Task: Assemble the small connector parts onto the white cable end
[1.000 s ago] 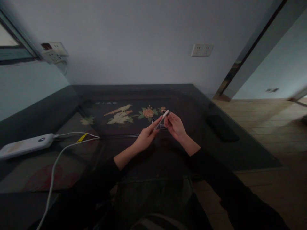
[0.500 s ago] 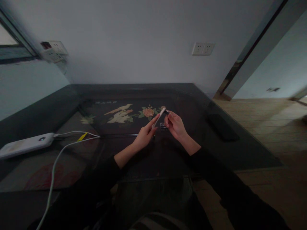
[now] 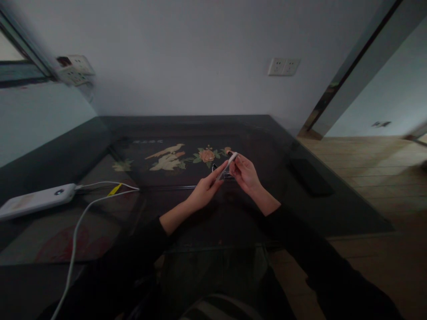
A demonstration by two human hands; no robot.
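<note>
Over the dark table (image 3: 200, 213), my left hand (image 3: 203, 191) is closed around a thin, flat white object (image 3: 228, 164), seen nearly edge-on and tilted up to the right. My right hand (image 3: 245, 173) has its fingers closed at the object's upper end. A small dark piece (image 3: 229, 152) shows just past that end; what exactly my right fingers pinch is hidden. Beneath them a small shiny piece (image 3: 228, 175) is partly covered. Another small shiny piece (image 3: 214, 167) shows behind my left fingers.
A white power strip (image 3: 40, 200) with a white cable (image 3: 75, 235) and yellow tag (image 3: 114, 190) lies at the left. A flat dark object (image 3: 310, 177) rests at the right. Wall sockets (image 3: 284, 66) are behind. The table's right edge borders the wooden floor (image 3: 360, 173).
Both hands stay close together; my left hand and the white object have shifted slightly right and turned. The dark piece now shows on the object's far side, no longer on its right.
</note>
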